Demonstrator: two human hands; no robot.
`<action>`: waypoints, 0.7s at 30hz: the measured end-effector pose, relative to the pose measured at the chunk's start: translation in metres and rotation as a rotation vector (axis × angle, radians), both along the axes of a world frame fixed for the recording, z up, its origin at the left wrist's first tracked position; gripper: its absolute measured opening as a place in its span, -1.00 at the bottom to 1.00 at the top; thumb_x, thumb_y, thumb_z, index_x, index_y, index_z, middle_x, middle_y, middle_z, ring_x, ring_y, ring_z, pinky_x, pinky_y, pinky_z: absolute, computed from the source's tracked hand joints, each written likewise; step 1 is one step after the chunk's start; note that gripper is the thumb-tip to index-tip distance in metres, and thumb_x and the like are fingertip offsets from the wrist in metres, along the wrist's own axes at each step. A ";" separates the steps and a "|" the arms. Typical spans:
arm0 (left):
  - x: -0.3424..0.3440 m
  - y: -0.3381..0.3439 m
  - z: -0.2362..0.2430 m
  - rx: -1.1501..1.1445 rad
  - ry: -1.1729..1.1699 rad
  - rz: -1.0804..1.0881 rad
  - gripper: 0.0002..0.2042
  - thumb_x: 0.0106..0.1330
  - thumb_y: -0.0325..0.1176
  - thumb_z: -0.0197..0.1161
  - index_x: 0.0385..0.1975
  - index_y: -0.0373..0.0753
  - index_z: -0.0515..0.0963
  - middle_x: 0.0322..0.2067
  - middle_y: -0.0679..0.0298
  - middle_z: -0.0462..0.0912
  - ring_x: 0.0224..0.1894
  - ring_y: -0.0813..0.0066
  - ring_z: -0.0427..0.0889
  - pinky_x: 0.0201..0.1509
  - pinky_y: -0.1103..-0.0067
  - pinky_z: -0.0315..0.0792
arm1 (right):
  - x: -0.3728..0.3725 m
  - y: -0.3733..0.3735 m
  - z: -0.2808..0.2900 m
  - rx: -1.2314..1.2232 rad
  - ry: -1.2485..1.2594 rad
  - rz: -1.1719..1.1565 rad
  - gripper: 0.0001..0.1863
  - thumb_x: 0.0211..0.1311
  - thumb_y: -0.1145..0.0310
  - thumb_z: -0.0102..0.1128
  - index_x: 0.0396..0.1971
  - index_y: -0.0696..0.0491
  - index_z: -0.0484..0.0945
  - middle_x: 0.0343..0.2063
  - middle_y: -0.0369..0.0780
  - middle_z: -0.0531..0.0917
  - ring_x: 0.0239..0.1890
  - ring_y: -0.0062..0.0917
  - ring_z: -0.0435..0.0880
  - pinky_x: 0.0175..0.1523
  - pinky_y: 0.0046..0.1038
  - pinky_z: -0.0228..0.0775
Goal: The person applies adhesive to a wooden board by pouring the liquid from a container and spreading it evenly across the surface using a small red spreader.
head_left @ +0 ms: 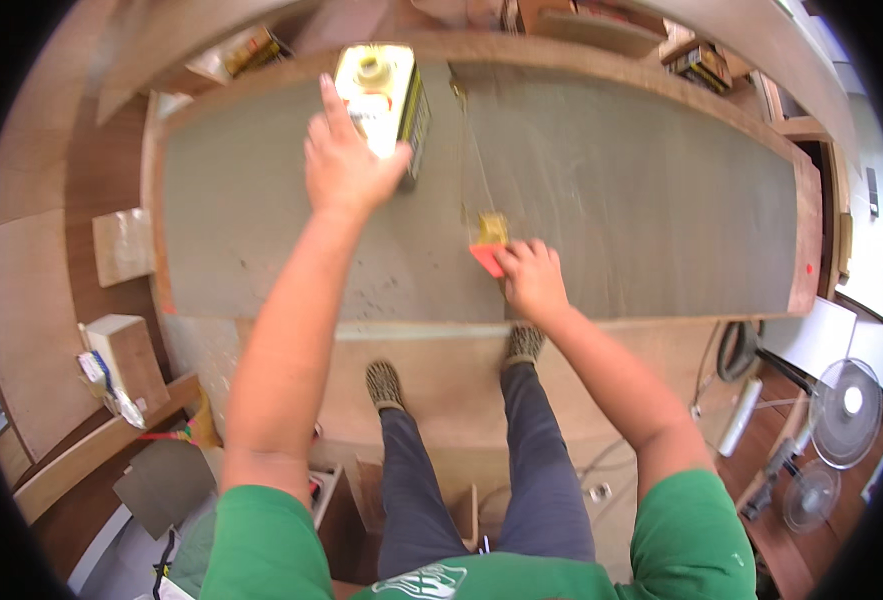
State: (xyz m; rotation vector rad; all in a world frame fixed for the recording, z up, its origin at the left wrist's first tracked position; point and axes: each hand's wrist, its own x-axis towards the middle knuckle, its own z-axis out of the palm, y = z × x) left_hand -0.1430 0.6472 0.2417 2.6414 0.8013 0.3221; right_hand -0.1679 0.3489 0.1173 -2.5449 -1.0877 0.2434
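Note:
My left hand (349,170) grips a rectangular yellow-and-dark can (386,95) with a round opening on top, over the upper left of a long grey panel (661,190) edged in wood. Near the panel's front edge, right of centre, my right hand (534,275) holds a flat red spreader (483,257). A patch of yellowish sticky-looking material (492,225) lies just beyond the spreader. Thin pale streaks run up the panel from there, along a seam. Whether the can rests on the panel is hard to tell.
Wooden boards (26,320) and a pale block (116,360) line the left side. Two round translucent fans (841,420), a white roll (739,415) and cables are at lower right. Small boxes (701,68) sit behind the panel. My feet (384,385) stand below its front edge.

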 end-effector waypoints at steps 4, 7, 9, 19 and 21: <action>-0.009 -0.001 0.011 -0.059 -0.007 0.015 0.18 -0.09 -0.14 0.56 0.52 -0.20 -0.13 0.13 -0.09 0.44 0.17 -0.09 0.46 0.32 0.24 0.36 | -0.008 -0.010 0.005 0.008 0.067 -0.064 -0.63 0.05 0.45 0.20 -0.07 -0.06 0.62 -0.07 -0.26 0.62 0.05 -0.27 0.50 0.10 -0.16 0.31; -0.020 0.010 0.033 -0.076 -0.069 0.001 0.16 -0.11 -0.17 0.57 0.51 -0.21 -0.08 0.15 -0.09 0.44 0.20 -0.06 0.45 0.35 0.27 0.32 | -0.011 -0.007 0.010 0.026 0.112 -0.093 -0.65 0.06 0.46 0.20 -0.09 -0.05 0.63 -0.07 -0.27 0.62 0.06 -0.28 0.50 0.12 -0.16 0.30; -0.027 0.016 0.051 -0.089 -0.110 -0.023 0.12 -0.12 -0.23 0.58 0.48 -0.24 0.01 0.18 -0.07 0.45 0.24 0.01 0.46 0.37 0.30 0.31 | -0.012 -0.008 0.009 0.033 0.126 -0.105 -0.66 0.06 0.46 0.20 -0.10 -0.05 0.64 -0.06 -0.27 0.62 0.06 -0.28 0.50 0.13 -0.16 0.30; 0.036 0.032 0.213 -0.092 -0.164 -0.242 0.03 -0.09 -0.18 0.57 0.43 -0.27 0.13 0.14 -0.10 0.50 0.18 0.12 0.53 0.28 0.38 0.40 | -0.002 -0.038 0.003 -0.013 0.149 -0.106 -0.65 0.07 0.45 0.19 -0.09 -0.07 0.67 -0.05 -0.25 0.63 0.09 -0.27 0.49 0.16 -0.16 0.30; 0.073 0.039 0.241 -0.047 -0.223 -0.315 0.01 -0.11 -0.14 0.58 0.41 -0.26 0.19 0.13 -0.11 0.51 0.14 0.13 0.56 0.24 0.41 0.44 | -0.003 -0.036 0.004 -0.005 0.167 -0.100 -0.65 0.07 0.44 0.19 -0.09 -0.07 0.67 -0.04 -0.24 0.62 0.10 -0.27 0.48 0.16 -0.16 0.29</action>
